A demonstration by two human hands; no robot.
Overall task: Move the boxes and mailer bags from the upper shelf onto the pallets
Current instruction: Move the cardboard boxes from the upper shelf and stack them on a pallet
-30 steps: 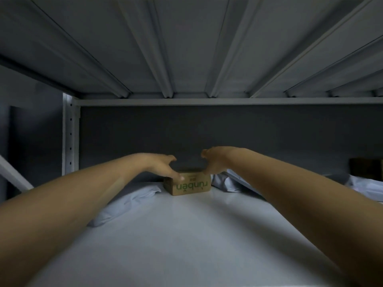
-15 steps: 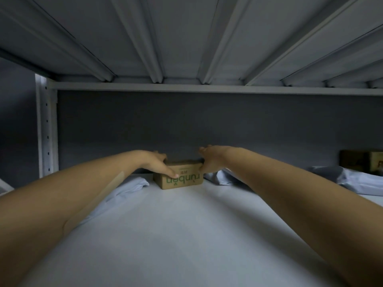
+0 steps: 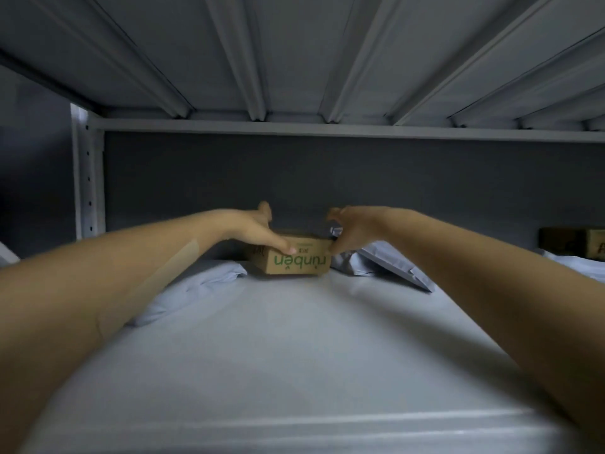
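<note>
You are holding the cardboard box [image 3: 296,257] with both hands. It is sitting flat on the upper shelf [image 3: 294,362], deep at your 12 o'clock and close to the dark back wall [image 3: 327,181], with its green lettering facing you upside down.

Your left hand [image 3: 257,229] is gripping the box's left end: the thumb is pressing on the front top edge, the palm is lying over the top, and one finger is sticking up. Your right hand [image 3: 355,229] is grasping the right end, with the thumb pushing against the front right corner and the other fingers curling above the top. Blur is hiding whether those fingers are touching the cardboard.

At the box's 9 o'clock a pale mailer bag [image 3: 196,286] is lying flat, partly under your left forearm, its near end trailing toward 7 o'clock. At the box's 3 o'clock a second mailer bag [image 3: 389,262] is leaning under your right wrist, just beside the box. Well apart at your 2 o'clock a third mailer bag [image 3: 571,265] is lying in front of two more boxes [image 3: 571,240] that are standing against the wall.

At your 10 o'clock a perforated metal post [image 3: 86,178] is rising to the ribbed underside of the shelf above [image 3: 294,60].
</note>
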